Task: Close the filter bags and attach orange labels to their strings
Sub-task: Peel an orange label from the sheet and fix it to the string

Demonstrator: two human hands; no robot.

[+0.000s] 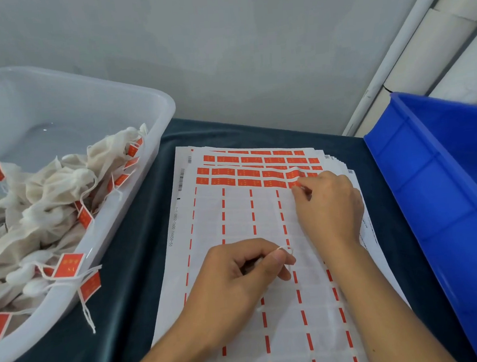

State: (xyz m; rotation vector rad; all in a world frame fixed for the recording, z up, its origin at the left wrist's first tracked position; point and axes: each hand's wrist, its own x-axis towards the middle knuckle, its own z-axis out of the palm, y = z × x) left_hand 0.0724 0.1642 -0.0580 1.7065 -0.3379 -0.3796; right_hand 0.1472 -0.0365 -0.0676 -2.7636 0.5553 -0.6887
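A stack of white label sheets (234,215) lies on the dark cloth, with rows of orange labels (248,177) left at its far end. My right hand (327,205) pinches one orange label (296,183) at the right end of the nearest row. My left hand (238,272) rests on the sheet and pinches a thin white string (285,250) between thumb and finger; the filter bag itself is mostly hidden under that hand. A clear plastic tub (154,147) at the left holds several white filter bags (47,196) with orange labels on their strings.
A blue plastic bin (438,193) stands at the right edge of the table. A grey wall and white pipes rise behind. Dark cloth (139,245) shows between the tub and the sheets.
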